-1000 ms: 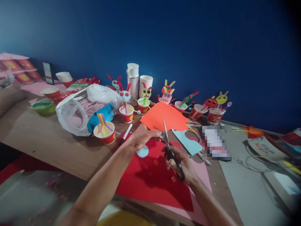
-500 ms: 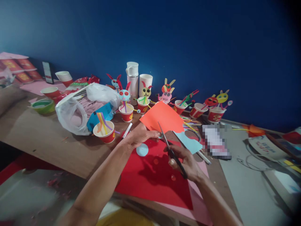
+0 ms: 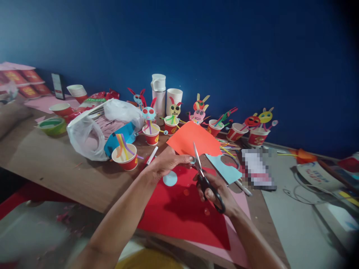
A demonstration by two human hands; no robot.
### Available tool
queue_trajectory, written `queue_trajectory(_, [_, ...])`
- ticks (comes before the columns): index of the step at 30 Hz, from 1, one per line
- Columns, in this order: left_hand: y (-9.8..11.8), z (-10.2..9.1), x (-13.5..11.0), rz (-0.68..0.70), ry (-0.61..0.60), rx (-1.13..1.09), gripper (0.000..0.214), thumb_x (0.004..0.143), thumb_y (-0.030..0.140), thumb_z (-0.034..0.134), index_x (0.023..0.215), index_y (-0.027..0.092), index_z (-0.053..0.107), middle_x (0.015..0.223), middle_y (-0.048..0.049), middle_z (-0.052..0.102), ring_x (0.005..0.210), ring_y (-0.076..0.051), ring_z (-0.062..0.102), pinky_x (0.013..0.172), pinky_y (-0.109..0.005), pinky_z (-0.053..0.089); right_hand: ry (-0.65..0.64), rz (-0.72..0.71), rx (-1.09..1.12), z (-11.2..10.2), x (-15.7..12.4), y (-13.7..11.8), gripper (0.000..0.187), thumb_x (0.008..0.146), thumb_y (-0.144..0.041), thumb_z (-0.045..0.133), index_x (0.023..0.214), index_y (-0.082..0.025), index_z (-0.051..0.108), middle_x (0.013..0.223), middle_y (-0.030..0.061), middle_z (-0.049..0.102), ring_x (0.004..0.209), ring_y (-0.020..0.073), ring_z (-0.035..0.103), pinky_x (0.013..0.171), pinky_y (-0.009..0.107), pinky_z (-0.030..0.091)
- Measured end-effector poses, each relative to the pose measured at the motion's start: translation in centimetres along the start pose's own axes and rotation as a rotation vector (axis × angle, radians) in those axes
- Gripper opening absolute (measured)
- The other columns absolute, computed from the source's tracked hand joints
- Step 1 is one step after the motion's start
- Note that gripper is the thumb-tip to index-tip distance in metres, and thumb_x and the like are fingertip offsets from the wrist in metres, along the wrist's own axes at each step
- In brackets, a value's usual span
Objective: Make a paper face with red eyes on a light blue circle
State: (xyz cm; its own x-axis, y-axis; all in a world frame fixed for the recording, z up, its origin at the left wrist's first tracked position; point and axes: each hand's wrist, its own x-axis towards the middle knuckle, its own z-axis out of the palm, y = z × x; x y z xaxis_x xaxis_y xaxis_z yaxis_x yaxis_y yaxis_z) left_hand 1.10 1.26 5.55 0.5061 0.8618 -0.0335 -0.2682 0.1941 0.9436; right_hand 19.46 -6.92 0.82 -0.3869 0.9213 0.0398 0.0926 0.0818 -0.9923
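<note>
My left hand pinches the near edge of an orange sheet of paper, with a small light-blue piece at the thumb tip. The black-handled scissors are in my right hand, fingers in the loops, blades pointing up at the orange sheet's near edge. Beneath both hands lies a red sheet, bearing a light-blue paper circle and small reddish discs. A light-blue sheet with a rounded cut-out rests right of the orange one.
Paper cups with decorated rabbit-like faces line the wall. To the left stand a cup with pipe cleaners and a plastic bag. A marker lies nearby. A blurred phone-like object sits at right; another person's arm shows at far left.
The scissors have turned more upright and shifted slightly right, with their blades now closer together. My left hand and the orange sheet have hardly moved.
</note>
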Motion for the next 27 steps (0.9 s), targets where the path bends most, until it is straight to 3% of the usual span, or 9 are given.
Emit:
queue_trajectory(8, [-0.1,0.2,0.0,0.037,-0.023,-0.015,0.035,0.059,0.019,0.073,0.091,0.01,0.062,0.078,-0.0065,0.067,0.065,-0.016,0.063,0.059,-0.027,0.052,0.074,-0.035,0.041,0.7,0.1,0.5,0.042,0.073,-0.05,0.058,0.099,-0.017,0.052,0.063,-0.0013,0.053,0.053,0.0102,0.047,0.05,0.023,0.04])
queue_trajectory(17, [0.0,0.2,-0.1,0.013,0.013,0.022,0.032,0.059,0.019,0.073,0.087,0.011,0.061,0.075,-0.0034,0.066,0.064,-0.014,0.061,0.061,-0.026,0.051,0.075,0.038,0.029,0.6,-0.2,0.3,0.047,0.072,-0.053,0.057,0.101,-0.018,0.05,0.062,-0.0022,0.048,0.051,0.0114,0.047,0.042,0.022,0.04])
queue_trajectory(27, [-0.1,-0.2,-0.1,-0.024,0.011,0.04,0.028,0.059,0.017,0.073,0.082,0.009,0.06,0.071,-0.0036,0.065,0.064,-0.014,0.061,0.059,-0.027,0.052,0.051,-0.032,-0.133,-0.6,-0.2,-0.1,0.037,0.075,-0.043,0.059,0.1,-0.015,0.057,0.064,-0.0009,0.052,0.054,0.0104,0.048,0.05,0.022,0.041])
